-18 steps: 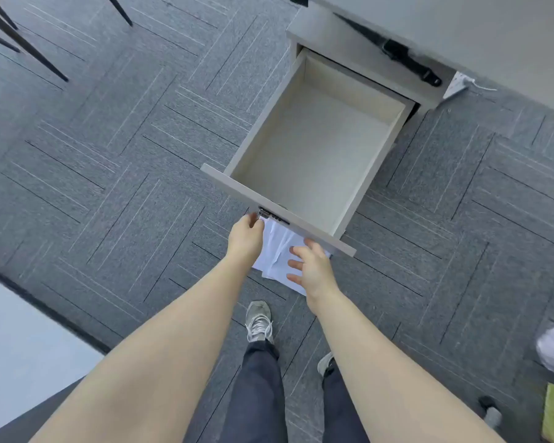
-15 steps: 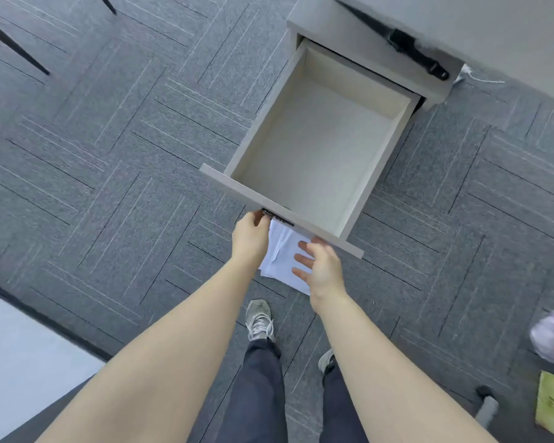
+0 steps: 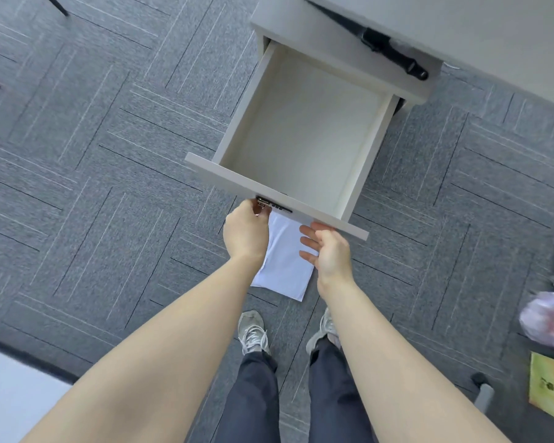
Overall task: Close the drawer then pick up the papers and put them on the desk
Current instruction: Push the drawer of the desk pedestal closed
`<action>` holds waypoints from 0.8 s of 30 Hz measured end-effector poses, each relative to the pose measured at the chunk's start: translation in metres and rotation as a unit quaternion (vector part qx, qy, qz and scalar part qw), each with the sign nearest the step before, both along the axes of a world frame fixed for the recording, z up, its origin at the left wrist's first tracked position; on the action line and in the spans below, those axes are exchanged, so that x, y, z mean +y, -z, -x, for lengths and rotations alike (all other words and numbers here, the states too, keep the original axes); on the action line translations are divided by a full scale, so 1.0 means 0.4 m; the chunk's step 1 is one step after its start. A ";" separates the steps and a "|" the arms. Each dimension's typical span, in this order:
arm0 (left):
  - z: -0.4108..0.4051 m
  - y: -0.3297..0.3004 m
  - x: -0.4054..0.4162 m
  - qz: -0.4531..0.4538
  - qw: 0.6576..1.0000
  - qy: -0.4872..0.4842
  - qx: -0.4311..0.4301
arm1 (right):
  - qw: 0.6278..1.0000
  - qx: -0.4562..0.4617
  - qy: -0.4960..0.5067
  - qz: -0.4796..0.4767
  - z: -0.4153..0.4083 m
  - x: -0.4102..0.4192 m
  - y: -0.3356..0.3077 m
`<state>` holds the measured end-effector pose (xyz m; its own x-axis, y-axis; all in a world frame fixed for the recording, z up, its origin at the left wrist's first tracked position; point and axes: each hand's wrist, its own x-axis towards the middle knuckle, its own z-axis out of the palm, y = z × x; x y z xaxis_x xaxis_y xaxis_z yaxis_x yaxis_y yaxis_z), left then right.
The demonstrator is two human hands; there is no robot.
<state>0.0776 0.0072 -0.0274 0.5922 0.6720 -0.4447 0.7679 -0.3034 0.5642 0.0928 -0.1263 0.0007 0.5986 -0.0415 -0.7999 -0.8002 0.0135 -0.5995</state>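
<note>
Hands [image 3: 283, 243] at open drawer [image 3: 271, 186] edge

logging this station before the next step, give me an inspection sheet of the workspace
surface: grey carpet tiles; desk edge at the upper right, its top out of view
job's things: drawer pulled out, nothing seen inside; papers lying on the carpet under the drawer front
clutter: pinkish bag and green-yellow sheet at the right edge
grippers: left hand curled at the metal lock on the drawer front; right hand open, fingers near the front's lower edge, contact unclear
cables: black bar under the desk, maybe a cable tray
surroundings: dark legs at the upper left; shoes behind the papers
</note>
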 end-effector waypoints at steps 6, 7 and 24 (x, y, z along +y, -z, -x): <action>-0.157 0.014 -0.010 -0.061 0.998 0.027 -0.012 | 0.999 -0.026 -0.036 -0.010 -0.161 -0.022 0.008; -0.188 0.018 -0.011 -0.070 0.997 0.030 -0.013 | 0.998 -0.032 -0.045 -0.013 -0.192 -0.027 0.011; -0.594 0.043 -0.016 -0.195 0.974 0.111 -0.012 | 0.989 -0.081 -0.120 -0.024 -0.608 -0.067 0.038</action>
